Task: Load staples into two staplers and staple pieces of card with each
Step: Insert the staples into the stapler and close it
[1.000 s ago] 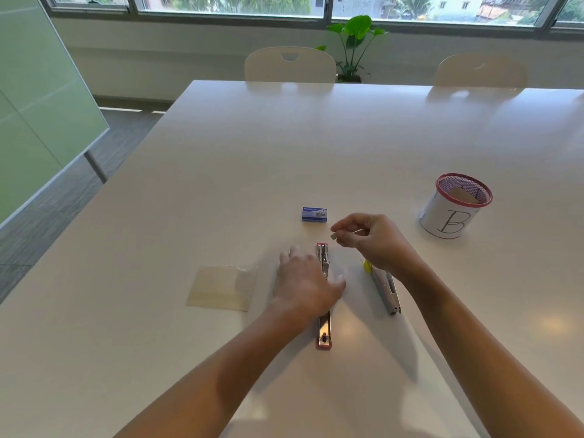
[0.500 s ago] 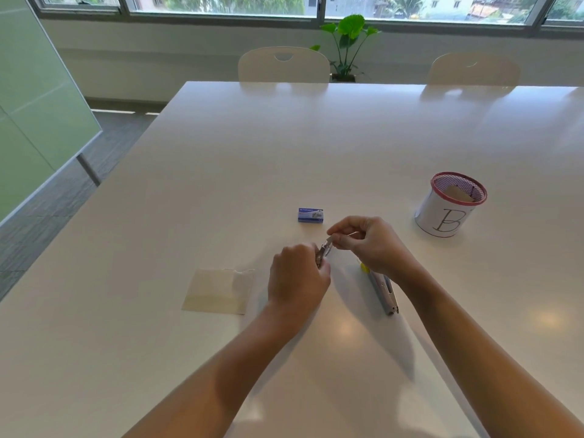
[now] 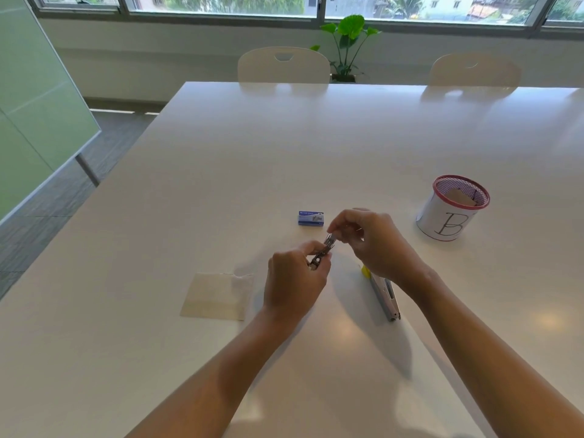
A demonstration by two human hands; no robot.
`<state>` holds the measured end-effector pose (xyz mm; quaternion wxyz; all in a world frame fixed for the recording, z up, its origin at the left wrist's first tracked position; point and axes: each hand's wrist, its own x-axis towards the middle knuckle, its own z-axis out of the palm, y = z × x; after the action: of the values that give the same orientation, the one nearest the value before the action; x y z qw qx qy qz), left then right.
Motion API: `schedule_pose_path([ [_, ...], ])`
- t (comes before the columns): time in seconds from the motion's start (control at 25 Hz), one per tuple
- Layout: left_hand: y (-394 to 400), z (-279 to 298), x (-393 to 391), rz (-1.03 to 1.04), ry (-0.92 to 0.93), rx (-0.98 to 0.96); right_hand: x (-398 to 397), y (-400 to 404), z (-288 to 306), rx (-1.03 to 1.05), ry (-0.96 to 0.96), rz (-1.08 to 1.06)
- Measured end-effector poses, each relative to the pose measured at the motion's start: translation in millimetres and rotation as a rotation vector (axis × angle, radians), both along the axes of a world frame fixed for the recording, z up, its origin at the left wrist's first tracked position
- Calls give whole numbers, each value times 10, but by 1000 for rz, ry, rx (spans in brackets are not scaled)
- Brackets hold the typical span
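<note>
While the left hand [image 3: 294,282] gripped the small metal stapler [image 3: 322,252] above the white table [image 3: 284,153], the right hand [image 3: 369,240] pinched its front end; yellow-tipped second stapler [image 3: 384,292] lay beside, beige card [image 3: 216,295] left.

Your worktop [image 3: 316,147] is smooth, glossy white, mirroring the window light. The stapler [image 3: 323,251] you hold shows bright bare metal. The second stapler [image 3: 386,295] has a brushed grey metal body with a yellow plastic tip. The card [image 3: 218,296] looks matt, pale beige paper. The staple box [image 3: 311,218] is printed blue cardboard. The pen pot [image 3: 452,207] is pink wire mesh wrapped in white paper.
</note>
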<state>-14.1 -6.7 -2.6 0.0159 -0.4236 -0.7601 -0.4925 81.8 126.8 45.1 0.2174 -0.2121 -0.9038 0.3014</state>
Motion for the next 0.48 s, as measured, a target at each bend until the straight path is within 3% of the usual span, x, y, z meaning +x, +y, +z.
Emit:
schedule_pose_path([
  [0.48,23,-34,-24,-16,-3,13,9,73,-33,33,5,116],
])
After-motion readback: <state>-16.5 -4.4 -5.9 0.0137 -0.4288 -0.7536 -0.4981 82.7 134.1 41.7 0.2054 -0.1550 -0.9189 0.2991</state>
